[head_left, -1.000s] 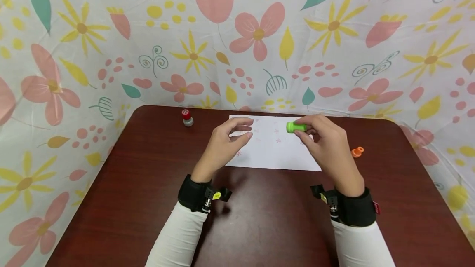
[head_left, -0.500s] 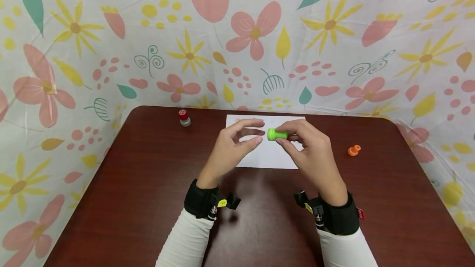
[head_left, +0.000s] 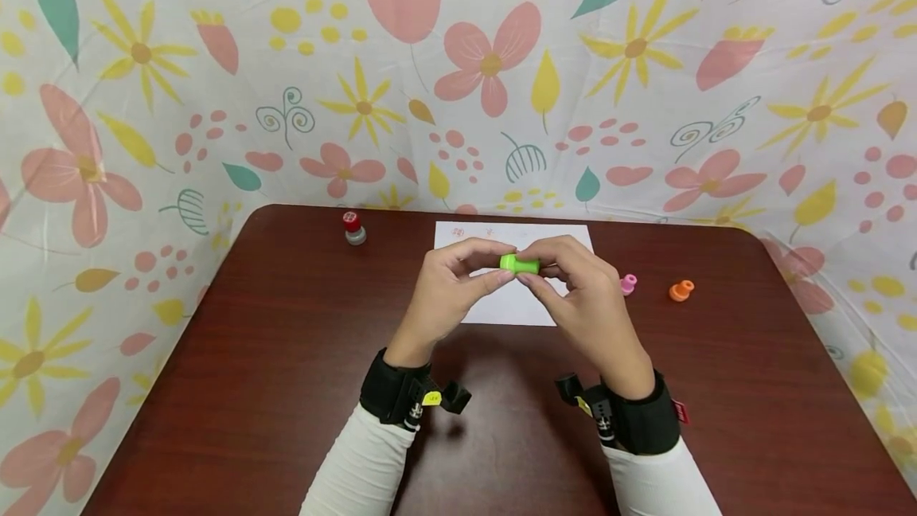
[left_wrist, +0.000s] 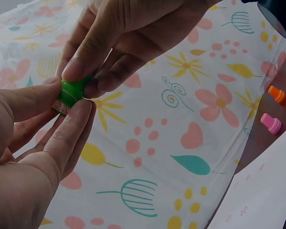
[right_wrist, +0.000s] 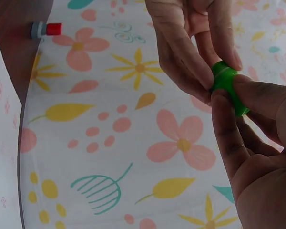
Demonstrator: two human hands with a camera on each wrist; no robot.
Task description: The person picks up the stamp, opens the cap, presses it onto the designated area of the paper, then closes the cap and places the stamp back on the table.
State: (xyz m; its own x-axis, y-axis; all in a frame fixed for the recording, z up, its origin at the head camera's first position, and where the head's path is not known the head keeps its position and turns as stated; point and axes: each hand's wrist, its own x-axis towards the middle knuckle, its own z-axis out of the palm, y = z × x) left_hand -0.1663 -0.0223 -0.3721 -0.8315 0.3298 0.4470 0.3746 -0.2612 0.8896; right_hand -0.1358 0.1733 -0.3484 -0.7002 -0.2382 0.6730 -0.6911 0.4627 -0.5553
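Observation:
A small bright green stamp (head_left: 520,264) is held sideways over the white paper, between both hands. My left hand (head_left: 451,285) pinches its wide end between thumb and fingertips. The narrower handle end is in the thumb and fingers of my right hand (head_left: 583,297). In the left wrist view, a reddish pattern shows at the wide end of the green stamp (left_wrist: 69,95). Seen from the right wrist, the fingers of both hands cover part of the green stamp (right_wrist: 229,83).
White paper (head_left: 512,305) with small red prints lies near the table's back edge. A pink stamp (head_left: 628,285) and an orange stamp (head_left: 681,291) stand to the right on the brown table (head_left: 251,357). At the back left is a red-and-grey stamp (head_left: 354,228). A floral cloth (head_left: 387,150) hangs behind.
My right hand has moved left with the green stamp. My left hand has taken hold of the stamp's wide end. The pink stamp has come into view beside my right hand.

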